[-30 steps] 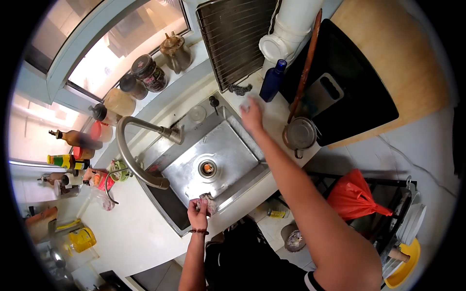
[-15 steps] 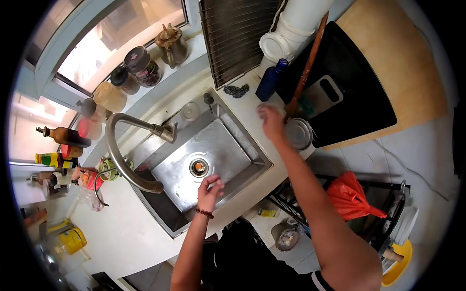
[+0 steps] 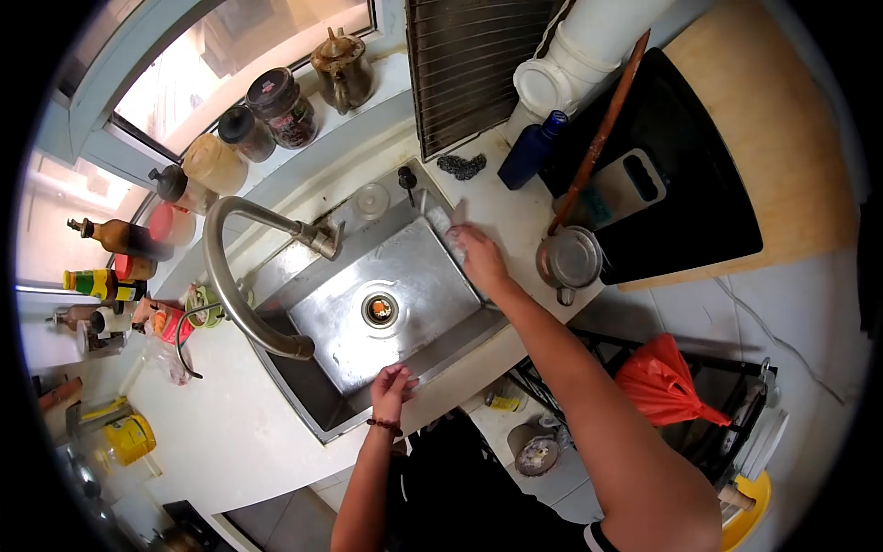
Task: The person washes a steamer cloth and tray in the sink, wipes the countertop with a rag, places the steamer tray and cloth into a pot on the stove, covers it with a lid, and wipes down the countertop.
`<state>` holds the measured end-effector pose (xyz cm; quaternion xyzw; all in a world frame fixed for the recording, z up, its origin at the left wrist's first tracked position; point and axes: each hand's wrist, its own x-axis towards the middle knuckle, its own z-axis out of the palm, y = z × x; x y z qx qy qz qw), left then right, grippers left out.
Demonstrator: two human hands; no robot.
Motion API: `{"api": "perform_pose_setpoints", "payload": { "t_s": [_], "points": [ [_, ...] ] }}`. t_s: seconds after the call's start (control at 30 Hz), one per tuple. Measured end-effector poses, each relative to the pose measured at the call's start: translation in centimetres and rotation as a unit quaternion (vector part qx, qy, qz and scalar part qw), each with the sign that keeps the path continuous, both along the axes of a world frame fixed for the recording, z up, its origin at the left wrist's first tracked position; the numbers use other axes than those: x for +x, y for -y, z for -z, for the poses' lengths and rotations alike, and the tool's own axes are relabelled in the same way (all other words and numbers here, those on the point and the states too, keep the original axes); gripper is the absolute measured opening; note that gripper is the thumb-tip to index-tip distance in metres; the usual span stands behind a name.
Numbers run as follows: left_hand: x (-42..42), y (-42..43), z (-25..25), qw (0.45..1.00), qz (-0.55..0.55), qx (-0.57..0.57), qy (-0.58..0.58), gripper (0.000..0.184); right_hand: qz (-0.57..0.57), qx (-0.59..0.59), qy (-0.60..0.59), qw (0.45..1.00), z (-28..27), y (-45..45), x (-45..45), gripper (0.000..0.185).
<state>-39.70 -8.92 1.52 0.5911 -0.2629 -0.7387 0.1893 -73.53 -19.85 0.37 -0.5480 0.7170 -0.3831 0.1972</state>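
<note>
My right hand [image 3: 478,256] is over the right side of the steel sink [image 3: 336,322]. Its fingers are bent together around a small pale piece, partly hidden, that I cannot make out. Above the sink's near edge hangs my left hand [image 3: 392,388], a beaded bracelet on its wrist. Its fingers curl loosely, with nothing visible in them. The drain [image 3: 379,310] holds some orange scraps. A curved faucet [image 3: 221,267] arches over the left side. On the counter right of my right hand stands a metal pot or cup [image 3: 572,258] with a handle.
A blue bottle [image 3: 532,152] and a dark scouring pad [image 3: 462,166] are behind the sink's right corner. A reddish stick [image 3: 602,129] leans against a black panel [image 3: 708,184]. Jars [image 3: 280,106] and a metal teapot [image 3: 340,69] line the windowsill. A red bag [image 3: 664,377] lies on a rack at right.
My right hand has moved left from beside the metal pot to the sink's right side. My left hand has drawn back slightly toward me. The view has shifted a little.
</note>
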Motion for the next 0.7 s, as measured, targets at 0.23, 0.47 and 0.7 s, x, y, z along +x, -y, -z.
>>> {"api": "perform_pose_setpoints", "payload": {
  "t_s": [0.23, 0.47, 0.7],
  "points": [
    [0.6, 0.7, -0.9, 1.000, 0.006, -0.026, -0.001, 0.021, 0.111, 0.070, 0.090, 0.987, -4.9, -3.4, -2.2, 0.039],
    [4.7, -1.7, 0.7, 0.998, -0.032, 0.011, 0.046, 0.019, 0.084, 0.120, -0.175, 0.974, -0.4, -14.7, 0.6, 0.057],
    [5.5, -3.2, 1.2, 0.998, -0.007, 0.010, 0.054, 0.018, 0.071, 0.029, -0.062, 0.995, 2.8, -16.8, 8.8, 0.040]
  ]
}}
